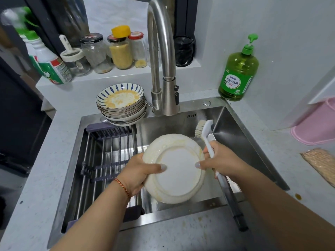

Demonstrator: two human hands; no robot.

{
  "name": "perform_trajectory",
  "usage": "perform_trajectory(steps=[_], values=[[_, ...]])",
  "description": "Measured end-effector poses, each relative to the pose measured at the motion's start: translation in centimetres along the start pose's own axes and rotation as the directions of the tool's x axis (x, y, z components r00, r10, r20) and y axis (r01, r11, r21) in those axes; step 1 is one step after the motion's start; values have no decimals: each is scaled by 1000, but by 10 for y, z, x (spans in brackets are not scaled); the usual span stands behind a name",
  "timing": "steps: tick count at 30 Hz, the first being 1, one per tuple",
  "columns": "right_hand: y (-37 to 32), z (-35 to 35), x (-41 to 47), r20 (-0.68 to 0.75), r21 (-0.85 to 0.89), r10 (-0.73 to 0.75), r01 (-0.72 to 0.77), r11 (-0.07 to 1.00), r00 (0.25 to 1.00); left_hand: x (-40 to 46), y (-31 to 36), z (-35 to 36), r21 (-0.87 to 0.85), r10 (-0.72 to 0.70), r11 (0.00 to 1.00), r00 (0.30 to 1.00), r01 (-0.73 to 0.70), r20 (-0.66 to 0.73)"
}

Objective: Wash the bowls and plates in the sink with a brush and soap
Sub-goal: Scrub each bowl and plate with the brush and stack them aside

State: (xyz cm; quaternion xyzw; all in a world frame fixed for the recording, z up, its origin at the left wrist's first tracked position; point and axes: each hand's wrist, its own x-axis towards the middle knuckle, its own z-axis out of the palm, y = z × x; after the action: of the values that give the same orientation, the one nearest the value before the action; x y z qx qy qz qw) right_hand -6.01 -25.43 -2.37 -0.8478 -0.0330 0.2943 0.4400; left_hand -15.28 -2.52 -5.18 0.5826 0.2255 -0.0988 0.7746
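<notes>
Plate [178, 171] held tilted over the sink [241, 134], left hand [139, 173] gripping its left rim, right hand [220, 160] curled round the brush [208, 140] handle, thumb on the right rim. Bristles pointing up and away, just past the plate's far edge, so probably needs swinging back down onto it.

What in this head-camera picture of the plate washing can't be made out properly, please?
- Sink floor under the white plate: hidden by the plate, head view.
- Lower bowls in the stack: covered by the top bowl; their insides don't show.
- Right hand fingers behind the plate rim: hidden; only the thumb and the grip on the brush show.
- Spray bottle, top left: blurred.
- Pink basin: cut off by the right edge.
</notes>
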Motion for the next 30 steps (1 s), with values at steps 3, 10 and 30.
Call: perform_trajectory(steps=[3, 10, 30], values=[[-1, 4, 1, -52, -52, -34, 31, 998, 998, -1, 4, 4, 113, 109, 989, 989, -97, -104], [14, 16, -9, -56, -90, -25, 20, 996, 998, -2, -1, 3, 190, 237, 963, 935, -191, -263], [-26, 21, -21, -32, -201, -141, 132, 971, 989, -7, -9, 23, 494, 374, 835, 908, -241, -190]])
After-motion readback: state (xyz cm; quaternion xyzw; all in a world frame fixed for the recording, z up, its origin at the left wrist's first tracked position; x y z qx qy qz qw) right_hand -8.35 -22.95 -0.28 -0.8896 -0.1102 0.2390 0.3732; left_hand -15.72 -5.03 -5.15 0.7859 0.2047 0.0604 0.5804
